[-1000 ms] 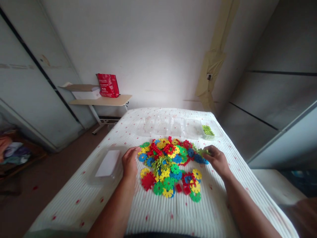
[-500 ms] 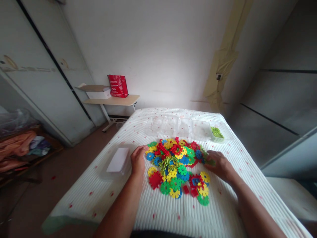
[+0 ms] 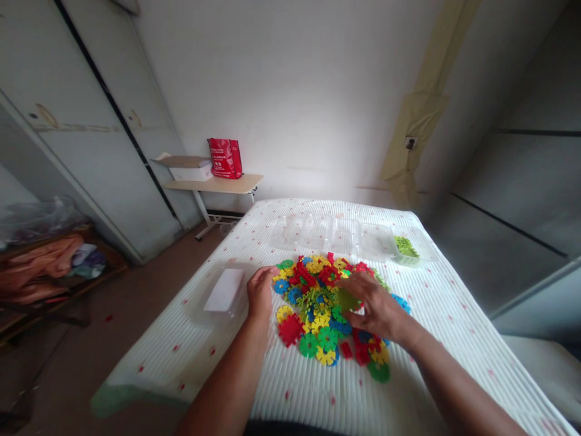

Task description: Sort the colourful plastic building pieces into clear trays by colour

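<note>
A mixed pile of plastic building pieces (image 3: 320, 319) lies on the bed: yellow, green and blue notched discs, red squares and light green interlocking pieces. Over the pile's right half, my right hand (image 3: 374, 306) is closed on a light green plastic piece (image 3: 347, 300), thumb below and fingers above. My left hand (image 3: 260, 292) rests at the pile's left edge, its fingers loosely bent and touching or close to the outer discs. I see nothing held in it. Blue discs (image 3: 402, 303) show beyond my right wrist.
Clear plastic containers (image 3: 345, 237) stand in a row behind the pile; the rightmost holds light green pieces (image 3: 405, 246). On the left, a clear plastic box (image 3: 200, 312) bears a white card (image 3: 224, 289). A small table (image 3: 231, 183) with a red bag (image 3: 226, 158) stands beyond.
My right hand has moved left from the pile's right edge to above its middle, carrying the light green piece. My left hand stays at the left edge. The view has turned slightly left.
</note>
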Demonstrator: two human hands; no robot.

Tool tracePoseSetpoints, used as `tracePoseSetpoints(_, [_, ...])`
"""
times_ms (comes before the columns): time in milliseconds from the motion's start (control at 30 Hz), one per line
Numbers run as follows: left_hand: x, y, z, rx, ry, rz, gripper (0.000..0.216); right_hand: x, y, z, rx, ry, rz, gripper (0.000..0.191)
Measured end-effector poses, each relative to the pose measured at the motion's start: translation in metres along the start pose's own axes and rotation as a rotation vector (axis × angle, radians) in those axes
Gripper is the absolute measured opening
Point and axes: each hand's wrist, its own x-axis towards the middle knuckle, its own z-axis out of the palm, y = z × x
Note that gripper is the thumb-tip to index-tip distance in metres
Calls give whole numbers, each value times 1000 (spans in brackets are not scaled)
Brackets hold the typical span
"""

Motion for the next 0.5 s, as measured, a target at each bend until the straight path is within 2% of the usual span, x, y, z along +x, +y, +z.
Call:
tracePoseSetpoints(100, [1, -1, -1, 2, -10, 8, 20, 25, -18, 8, -42, -149, -52, 46])
tracePoseSetpoints(233, [2, -2, -1, -15, 0, -7, 19, 42, -26, 20, -179, -309, -46, 47])
tracePoseSetpoints(500, [-1, 3, 2, 4, -9, -7, 20, 44, -31, 19, -305, -400, -20, 50])
